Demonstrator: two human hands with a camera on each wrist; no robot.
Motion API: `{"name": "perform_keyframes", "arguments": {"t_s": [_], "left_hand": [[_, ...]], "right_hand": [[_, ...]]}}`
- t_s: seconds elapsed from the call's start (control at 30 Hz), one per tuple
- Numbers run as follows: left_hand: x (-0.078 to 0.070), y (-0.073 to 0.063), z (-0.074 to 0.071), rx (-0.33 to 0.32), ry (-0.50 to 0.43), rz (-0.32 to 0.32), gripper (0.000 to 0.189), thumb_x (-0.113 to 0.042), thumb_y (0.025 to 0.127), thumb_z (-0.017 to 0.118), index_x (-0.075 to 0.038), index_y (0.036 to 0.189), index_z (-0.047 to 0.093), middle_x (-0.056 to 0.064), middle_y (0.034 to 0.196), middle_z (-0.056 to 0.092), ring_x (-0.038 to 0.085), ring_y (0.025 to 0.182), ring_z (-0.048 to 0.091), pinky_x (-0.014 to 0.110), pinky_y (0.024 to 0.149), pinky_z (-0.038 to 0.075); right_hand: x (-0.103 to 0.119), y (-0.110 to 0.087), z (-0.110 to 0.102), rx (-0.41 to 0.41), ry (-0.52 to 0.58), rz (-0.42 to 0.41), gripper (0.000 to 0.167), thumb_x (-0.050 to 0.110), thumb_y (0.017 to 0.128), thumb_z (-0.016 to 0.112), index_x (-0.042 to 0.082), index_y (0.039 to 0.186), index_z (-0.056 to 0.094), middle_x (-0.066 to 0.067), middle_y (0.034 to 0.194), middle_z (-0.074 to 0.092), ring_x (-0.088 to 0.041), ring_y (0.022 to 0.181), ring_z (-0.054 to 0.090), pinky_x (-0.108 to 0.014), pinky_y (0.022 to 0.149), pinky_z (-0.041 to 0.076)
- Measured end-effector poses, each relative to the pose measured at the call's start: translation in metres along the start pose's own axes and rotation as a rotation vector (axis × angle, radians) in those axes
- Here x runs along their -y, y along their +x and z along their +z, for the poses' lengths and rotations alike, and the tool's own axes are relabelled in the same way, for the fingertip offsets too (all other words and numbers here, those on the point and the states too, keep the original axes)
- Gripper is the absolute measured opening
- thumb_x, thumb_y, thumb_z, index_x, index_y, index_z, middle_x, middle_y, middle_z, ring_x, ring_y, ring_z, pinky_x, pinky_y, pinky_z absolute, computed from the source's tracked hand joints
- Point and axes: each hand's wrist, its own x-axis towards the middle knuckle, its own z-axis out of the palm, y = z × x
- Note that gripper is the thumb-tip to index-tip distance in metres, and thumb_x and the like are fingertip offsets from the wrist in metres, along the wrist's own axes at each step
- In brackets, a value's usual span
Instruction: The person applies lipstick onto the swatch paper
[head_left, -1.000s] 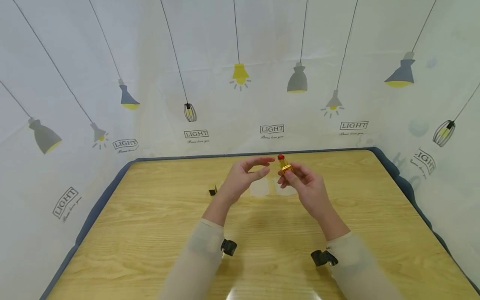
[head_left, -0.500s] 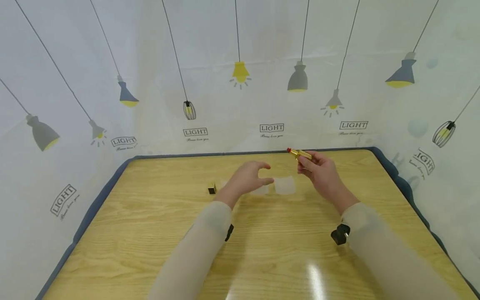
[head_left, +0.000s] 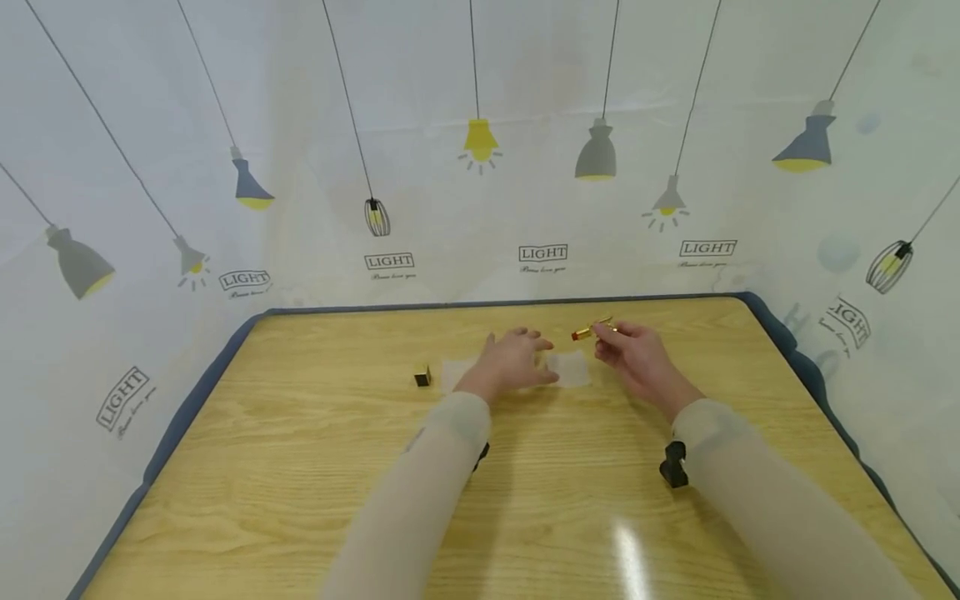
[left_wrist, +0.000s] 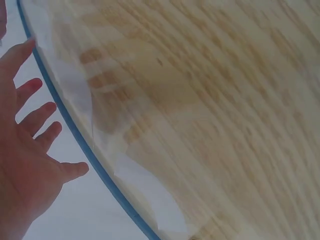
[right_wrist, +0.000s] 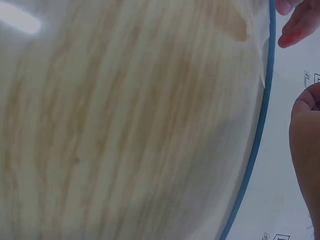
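Observation:
My right hand [head_left: 637,358] pinches a gold lipstick [head_left: 583,333] above the far part of the table, its red tip pointing left toward the other hand. In the head view my left hand [head_left: 513,362] is spread, palm down, over the thin white squares; whether it touches them I cannot tell. The left wrist view shows that hand [left_wrist: 27,165] with its fingers apart and nothing held. A red mark shows on a left fingertip [right_wrist: 295,36] in the right wrist view, where the right hand [right_wrist: 306,135] is mostly cut off and the lipstick is out of frame.
A small gold and black block, like a lipstick cap [head_left: 422,375], stands left of the white squares. One white square [head_left: 573,369] lies between the hands, another [head_left: 454,372] left of the left wrist. A blue edge [head_left: 360,311] borders the wooden table [head_left: 300,467] before a lamp-patterned backdrop.
The right hand has moved right and back with the lipstick, whose tip has swung from upward to left and slightly down. The left hand has shifted right and lower, its fingers spreading.

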Motion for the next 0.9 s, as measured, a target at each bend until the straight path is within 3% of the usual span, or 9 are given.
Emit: {"name": "perform_keyframes", "arguments": {"t_s": [0.13,0.37,0.57,0.73,0.9], "left_hand": [[-0.003,-0.002,0.003,0.000,0.060,0.013,0.064,-0.064,0.099,0.064,-0.035,0.155,0.055,-0.004,0.171,0.042,0.026,0.164,0.028,0.073,0.128,0.020],[-0.005,-0.005,0.007,0.010,0.036,-0.021,0.060,-0.060,0.099,0.065,-0.033,0.152,0.059,-0.002,0.169,0.046,0.029,0.163,0.031,0.075,0.128,0.019],[-0.003,-0.003,0.012,0.027,0.000,-0.025,0.061,-0.058,0.100,0.065,-0.032,0.154,0.057,-0.002,0.171,0.043,0.028,0.162,0.034,0.071,0.127,0.026],[-0.002,-0.002,0.012,0.028,0.012,-0.022,0.062,-0.060,0.099,0.064,-0.033,0.154,0.057,-0.002,0.171,0.042,0.029,0.161,0.035,0.071,0.126,0.028],[0.000,-0.002,0.012,0.027,0.011,-0.033,0.066,-0.063,0.097,0.065,-0.035,0.156,0.055,-0.004,0.172,0.040,0.028,0.162,0.033,0.070,0.127,0.028]], "right_hand": [[-0.009,0.003,0.002,0.013,-0.083,0.018,0.014,0.021,0.105,0.069,0.011,0.096,0.073,0.003,0.085,0.068,-0.011,0.080,0.066,-0.024,0.079,0.062],[-0.017,0.007,0.007,0.019,-0.163,0.071,0.019,0.027,0.107,0.066,0.009,0.103,0.070,0.002,0.088,0.069,-0.011,0.086,0.068,-0.027,0.087,0.064],[-0.023,0.010,0.006,0.037,-0.410,0.068,0.035,0.032,0.108,0.065,0.000,0.122,0.067,-0.003,0.100,0.071,-0.015,0.096,0.071,-0.029,0.092,0.064],[-0.027,0.011,0.007,0.057,-0.555,0.047,0.033,0.027,0.109,0.063,-0.005,0.117,0.063,-0.005,0.102,0.072,-0.014,0.093,0.076,-0.033,0.092,0.064],[-0.028,0.014,0.010,0.071,-0.747,0.038,0.039,0.036,0.108,0.064,-0.002,0.118,0.066,-0.008,0.106,0.072,-0.013,0.089,0.073,-0.030,0.086,0.064]]}}
